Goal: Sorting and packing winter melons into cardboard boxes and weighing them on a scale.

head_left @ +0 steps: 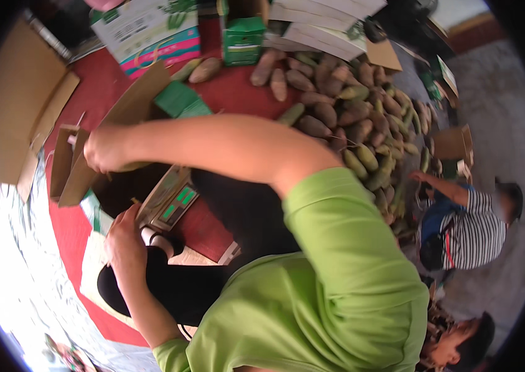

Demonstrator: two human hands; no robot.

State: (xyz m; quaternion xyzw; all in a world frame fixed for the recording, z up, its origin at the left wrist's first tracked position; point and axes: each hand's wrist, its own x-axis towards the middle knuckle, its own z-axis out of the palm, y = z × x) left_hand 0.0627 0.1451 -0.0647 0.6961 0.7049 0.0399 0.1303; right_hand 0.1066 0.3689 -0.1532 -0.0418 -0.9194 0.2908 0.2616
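An open cardboard box [133, 99] stands in front of me, its flaps raised and its inside dark. My right hand [106, 149] reaches across from the right, its fingers curled over a flap on the far left side. Lower down, my left hand [125, 239] is closed at the box's near edge; its fingertips are partly hidden. Right beside the box and partly covered by it is a weighing scale [174, 203] with a lit green display. A green carton [182, 100] shows at the box's upper right, partly behind my right forearm.
A large heap of long brown and green produce [355, 115] lies to the right. Along the back stand a printed carton [151, 34], a small green box [244, 41] and white cartons [324, 40]. Another cardboard box [17, 105] is far left. A person in stripes [476, 226] crouches right.
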